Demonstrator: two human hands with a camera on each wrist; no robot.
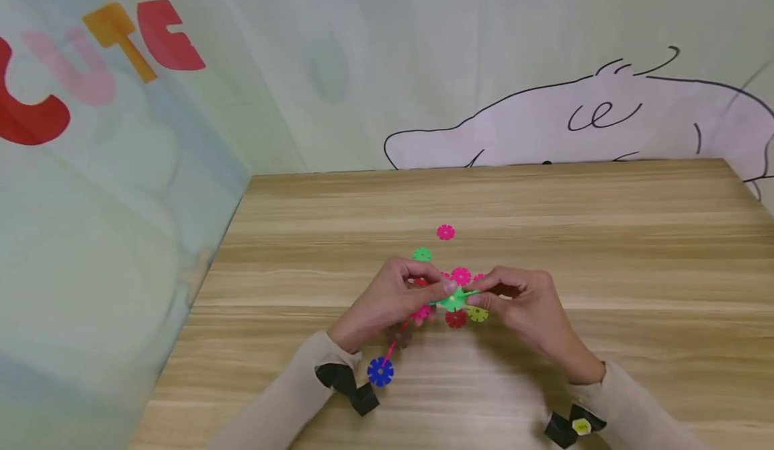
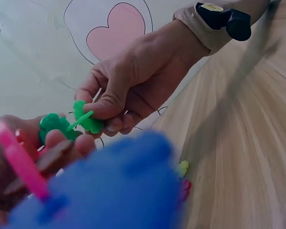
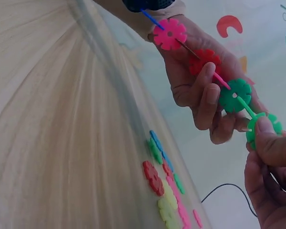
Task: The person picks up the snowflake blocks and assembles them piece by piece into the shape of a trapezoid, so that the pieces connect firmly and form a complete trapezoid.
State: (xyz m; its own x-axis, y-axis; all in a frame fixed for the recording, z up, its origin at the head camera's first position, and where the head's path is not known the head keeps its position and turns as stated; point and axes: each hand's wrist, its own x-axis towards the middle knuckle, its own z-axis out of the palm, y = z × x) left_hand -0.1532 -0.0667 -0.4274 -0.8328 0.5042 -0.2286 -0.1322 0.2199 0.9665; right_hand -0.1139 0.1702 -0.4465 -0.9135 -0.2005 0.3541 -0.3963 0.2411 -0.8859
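A chain of interlocked notched plastic discs runs from a blue disc [image 1: 380, 372] below my left wrist up to a light green disc [image 3: 264, 129]. In the right wrist view it includes a pink disc [image 3: 169, 34], a red disc [image 3: 205, 62] and a dark green disc [image 3: 235, 95]. My left hand [image 1: 396, 295] holds the chain, its fingers curled around the middle and its thumb by the green end. Thumb and fingers of my right hand [image 1: 529, 305] pinch the light green disc at that end. The blue disc is large and blurred in the left wrist view.
Loose discs lie on the wooden table [image 1: 302, 235] beneath and beyond the hands: a far pink disc [image 1: 445, 232], a green disc [image 1: 422, 254], a nearer pink disc [image 1: 461, 276], a red disc [image 1: 456, 318] and a yellow-green disc [image 1: 478, 314]. A printed cloth [image 1: 338, 47] hangs behind the table.
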